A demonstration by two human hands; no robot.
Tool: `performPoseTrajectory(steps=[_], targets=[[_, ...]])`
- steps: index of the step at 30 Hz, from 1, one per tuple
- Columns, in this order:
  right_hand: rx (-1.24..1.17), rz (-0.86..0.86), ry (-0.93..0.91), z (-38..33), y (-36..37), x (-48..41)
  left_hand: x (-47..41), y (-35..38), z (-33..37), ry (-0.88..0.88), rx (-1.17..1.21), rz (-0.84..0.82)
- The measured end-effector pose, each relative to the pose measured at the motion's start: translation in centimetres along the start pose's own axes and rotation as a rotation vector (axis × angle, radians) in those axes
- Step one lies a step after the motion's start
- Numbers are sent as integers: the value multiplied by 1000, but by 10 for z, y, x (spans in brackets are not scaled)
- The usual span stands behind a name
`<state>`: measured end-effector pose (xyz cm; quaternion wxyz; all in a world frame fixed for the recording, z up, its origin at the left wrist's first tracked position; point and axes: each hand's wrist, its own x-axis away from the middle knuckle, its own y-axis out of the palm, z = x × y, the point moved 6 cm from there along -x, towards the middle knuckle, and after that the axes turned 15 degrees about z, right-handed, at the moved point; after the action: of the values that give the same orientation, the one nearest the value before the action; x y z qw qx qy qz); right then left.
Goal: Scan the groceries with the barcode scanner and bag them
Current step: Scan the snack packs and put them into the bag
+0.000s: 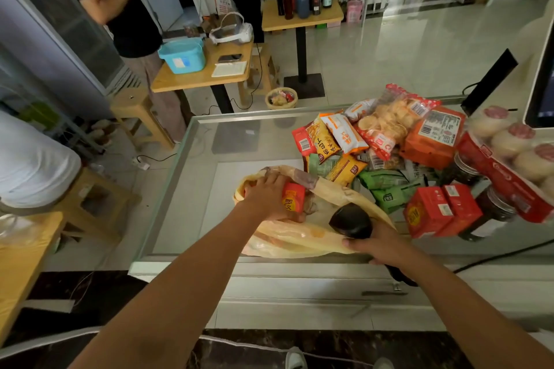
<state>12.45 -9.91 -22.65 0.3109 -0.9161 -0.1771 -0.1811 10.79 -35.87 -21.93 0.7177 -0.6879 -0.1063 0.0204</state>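
Gripped in left hand, fingers curled round it: red packet, inside mouth of yellow bag on glass surface. Clamped in right hand, fingers wrapped on handle, at bag's 4 o'clock edge: black barcode scanner. Heaped at bag's 2 o'clock: unbagged groceries.

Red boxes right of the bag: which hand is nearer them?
Right. The right hand, gripping the scanner, sits just left of the red boxes; the left hand is farther, holding a red packet in the bag.
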Motion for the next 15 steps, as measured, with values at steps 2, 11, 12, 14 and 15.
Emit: performPoseTrajectory(steps=[2,11,12,14,15], targets=[[-53,53,60,4,-4,-1,2,-6,-5,-47,-52,49],[-159,104,95,10,-16,6,13,0,-10,-178,-5,80],[-144,113,68,8,-20,6,14,0,-10,-178,-27,53],[-99,161,-4,4,-27,5,18,-1,-10,-146,-98,-3],[-85,193,-38,1,-33,3,19,-4,-11,-110,-142,-24]])
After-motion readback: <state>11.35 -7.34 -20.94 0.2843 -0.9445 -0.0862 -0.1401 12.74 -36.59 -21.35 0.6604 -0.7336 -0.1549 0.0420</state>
